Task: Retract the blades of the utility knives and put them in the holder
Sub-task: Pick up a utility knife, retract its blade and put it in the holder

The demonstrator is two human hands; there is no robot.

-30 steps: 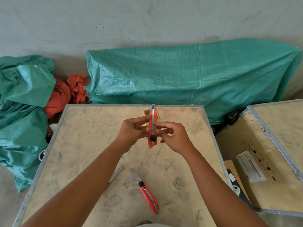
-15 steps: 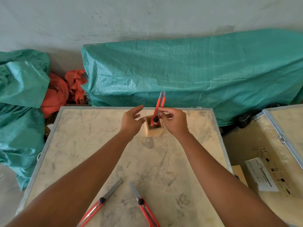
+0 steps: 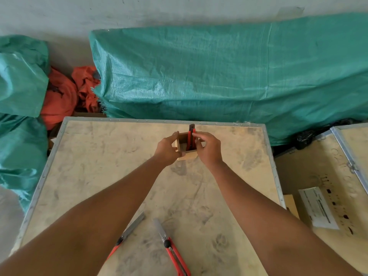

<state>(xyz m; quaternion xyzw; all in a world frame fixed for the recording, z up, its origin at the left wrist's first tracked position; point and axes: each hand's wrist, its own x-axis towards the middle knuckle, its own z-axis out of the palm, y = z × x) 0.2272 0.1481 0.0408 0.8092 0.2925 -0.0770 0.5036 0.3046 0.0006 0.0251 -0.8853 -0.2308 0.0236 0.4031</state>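
Head cam: knife (image 3: 190, 138) upright in wooden holder (image 3: 187, 151), tabletop's (image 3: 119, 156) 12 o'clock edge. L hand (image 3: 167, 149) cups holder; R hand (image 3: 208, 149) fingers (image 3: 197, 134) pinch knife. Two knives (image 3: 175, 253) (image 3: 127, 234) w/ blades out at 6 o'clock.

both hands (image 3: 168, 149) (image 3: 209, 149) flank the holder (image 3: 182, 143), knife (image 3: 190, 137) standing inside.

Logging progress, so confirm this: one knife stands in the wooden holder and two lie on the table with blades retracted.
Not quite. The head view shows the two knives on the table, left one and right one, with blades extended. One knife does stand in the wooden holder.
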